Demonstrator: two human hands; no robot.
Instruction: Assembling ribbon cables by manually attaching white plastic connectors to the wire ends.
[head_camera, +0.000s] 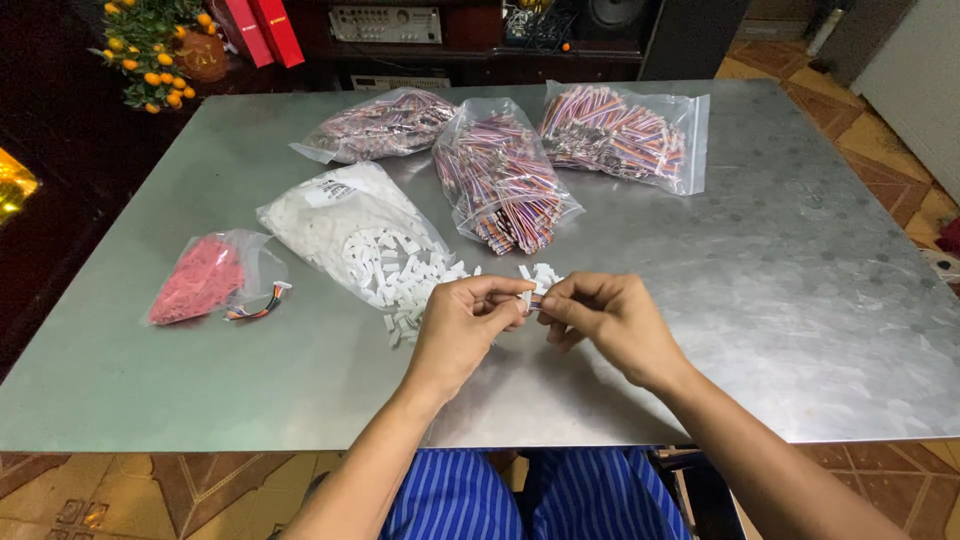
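Steel-grey sheet metal covered the table (760, 300), and both hands met just above its near middle. The left hand (462, 325) pinched a small white plastic connector housing (527, 296) between thumb and fingertips, and the right hand (610, 318) was closed against the same piece from the other side, fingers curled; whether it also held a wire I could not tell, as the spot was too small. Just beyond the hands lay a loose heap of white housings (405, 272) spilling from an open clear bag (335, 215). Three clear bags of striped wire bundles (500, 180) sat farther back, and a bag of red parts (205, 278) lay well to the left with a short wired lead (262, 308) beside it.

Judging by the grip, the piece was tiny and smooth, so a slight slackening of the fingers could drop it onto the slick metal, where it might skid off or vanish among the spilled ones. A sweeping wrist might also scatter that heap toward the table edge
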